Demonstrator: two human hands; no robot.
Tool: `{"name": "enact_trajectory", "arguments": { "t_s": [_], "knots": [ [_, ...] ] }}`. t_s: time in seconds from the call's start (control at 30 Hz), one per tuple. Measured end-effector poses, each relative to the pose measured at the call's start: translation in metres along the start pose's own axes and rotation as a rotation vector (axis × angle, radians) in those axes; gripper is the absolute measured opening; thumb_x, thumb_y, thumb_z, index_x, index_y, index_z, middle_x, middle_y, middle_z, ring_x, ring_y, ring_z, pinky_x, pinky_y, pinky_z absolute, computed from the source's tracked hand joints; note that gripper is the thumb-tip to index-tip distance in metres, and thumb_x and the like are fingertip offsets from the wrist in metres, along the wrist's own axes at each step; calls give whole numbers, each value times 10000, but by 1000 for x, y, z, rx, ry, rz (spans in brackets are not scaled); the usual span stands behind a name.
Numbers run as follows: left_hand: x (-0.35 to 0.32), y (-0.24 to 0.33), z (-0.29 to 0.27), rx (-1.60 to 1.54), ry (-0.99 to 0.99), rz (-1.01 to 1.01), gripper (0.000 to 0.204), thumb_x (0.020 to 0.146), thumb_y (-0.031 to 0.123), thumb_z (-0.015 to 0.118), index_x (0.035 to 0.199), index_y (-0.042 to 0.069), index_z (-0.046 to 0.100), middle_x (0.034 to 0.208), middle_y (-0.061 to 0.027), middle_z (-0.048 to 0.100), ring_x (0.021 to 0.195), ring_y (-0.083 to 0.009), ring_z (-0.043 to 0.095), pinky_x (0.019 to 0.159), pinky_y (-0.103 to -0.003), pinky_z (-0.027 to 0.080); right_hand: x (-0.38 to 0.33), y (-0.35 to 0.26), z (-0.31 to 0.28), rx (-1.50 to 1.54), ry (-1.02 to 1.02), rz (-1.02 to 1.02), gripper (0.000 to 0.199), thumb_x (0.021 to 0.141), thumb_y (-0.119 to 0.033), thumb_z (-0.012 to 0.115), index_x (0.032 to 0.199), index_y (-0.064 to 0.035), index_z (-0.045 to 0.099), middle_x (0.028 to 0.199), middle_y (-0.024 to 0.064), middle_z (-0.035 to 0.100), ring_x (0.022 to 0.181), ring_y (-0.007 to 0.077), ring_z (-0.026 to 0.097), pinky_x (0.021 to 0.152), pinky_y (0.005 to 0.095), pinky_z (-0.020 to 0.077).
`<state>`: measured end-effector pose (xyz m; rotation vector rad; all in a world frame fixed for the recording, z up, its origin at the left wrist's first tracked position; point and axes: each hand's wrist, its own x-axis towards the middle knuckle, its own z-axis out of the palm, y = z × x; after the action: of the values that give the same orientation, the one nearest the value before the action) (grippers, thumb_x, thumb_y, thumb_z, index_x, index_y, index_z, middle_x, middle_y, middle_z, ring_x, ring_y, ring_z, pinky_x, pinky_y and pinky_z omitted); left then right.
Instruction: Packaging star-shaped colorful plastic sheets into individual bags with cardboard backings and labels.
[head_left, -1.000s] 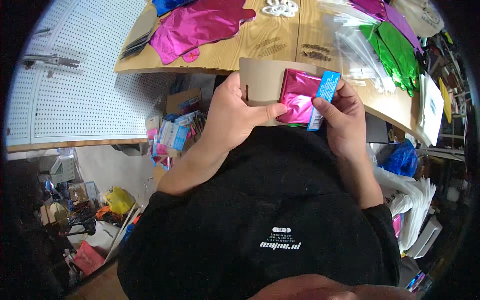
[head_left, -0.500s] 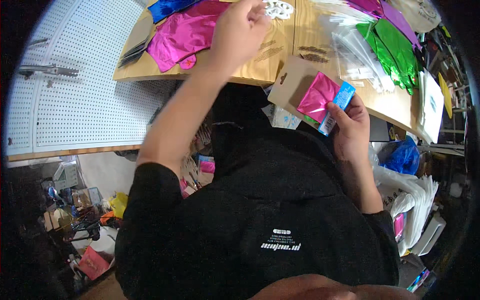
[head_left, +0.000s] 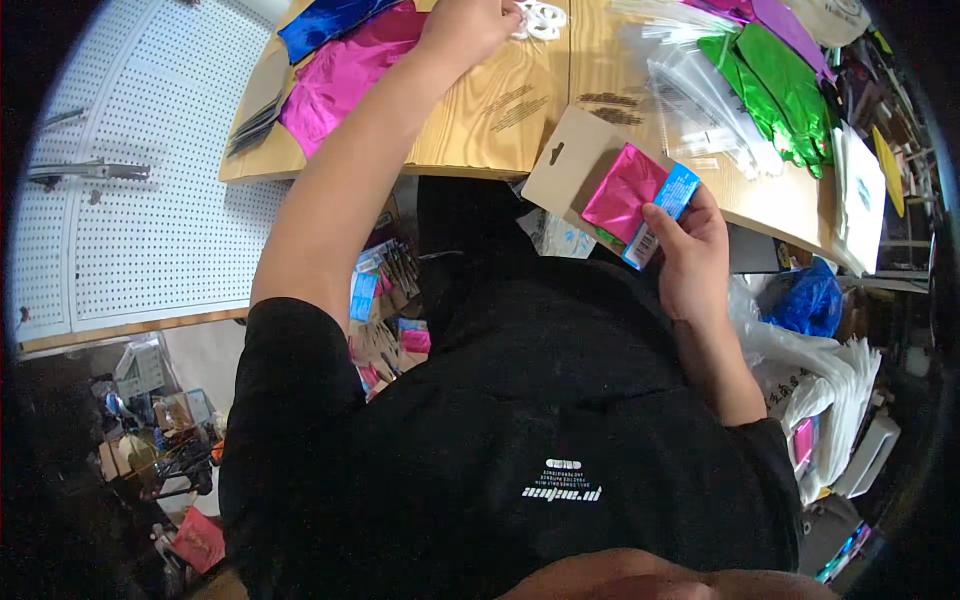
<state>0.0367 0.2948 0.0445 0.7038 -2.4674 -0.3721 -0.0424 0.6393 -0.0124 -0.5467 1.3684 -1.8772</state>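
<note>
- Wooden table [head_left: 480, 120] stretches across the top, with white pegboard [head_left: 130, 200] to its left.
- Left hand [head_left: 470, 28] reaches far over the table to white rings [head_left: 545, 17]; whether its fingers grip them cannot be told.
- Right hand [head_left: 690, 250] pinches a brown card [head_left: 570, 165], a folded pink foil piece [head_left: 622, 192] and a blue label [head_left: 668, 205] together at the table's near edge.
- Pink foil sheet [head_left: 345, 75] and blue foil [head_left: 325, 20] lie upper left; green foil [head_left: 775, 85] and clear bags [head_left: 700, 95] lie upper right.
</note>
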Motion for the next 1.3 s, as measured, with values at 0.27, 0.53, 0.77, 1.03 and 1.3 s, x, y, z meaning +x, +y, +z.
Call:
{"name": "enact_trajectory", "arguments": {
  "t_s": [0.27,0.53,0.77,1.03,1.3],
  "knots": [
    [-7,30,-36,-122,132,-24,251,887,153,758,1053,-34,753,938,-202,771,850,-303,756,744,-392,577,6,3,0,-24,-45,-6,336,967,88,634,1288,2,588,1169,99,732,1009,148,707,944,322,565],
    [-33,68,-53,-253,183,-113,188,906,72,746,1061,-34,750,883,-137,768,714,-155,714,658,-295,552,4,2,6,4,-37,4,286,973,52,664,1247,0,600,1131,65,730,995,118,690,913,295,554],
    [-51,10,-32,-983,7,-3,201,923,100,736,1047,-58,741,864,-94,744,736,-143,691,658,-300,535,1,4,4,1,-1,-34,261,976,44,667,1223,-7,605,1082,47,723,955,108,682,880,293,553],
    [-66,5,-21,-549,100,-379,160,952,106,684,1030,-30,720,907,-57,730,780,-130,669,694,-277,521,1,6,2,26,-26,-12,270,976,47,664,1233,-1,598,1107,51,717,965,107,676,884,289,549],
    [-63,-8,-39,-1508,28,-387,171,987,66,630,1146,37,687,1011,-74,743,834,-192,716,765,-316,584,1,8,-1,-5,-32,-15,299,969,53,666,1256,3,599,1126,59,720,978,113,680,894,293,549]
  ]
}}
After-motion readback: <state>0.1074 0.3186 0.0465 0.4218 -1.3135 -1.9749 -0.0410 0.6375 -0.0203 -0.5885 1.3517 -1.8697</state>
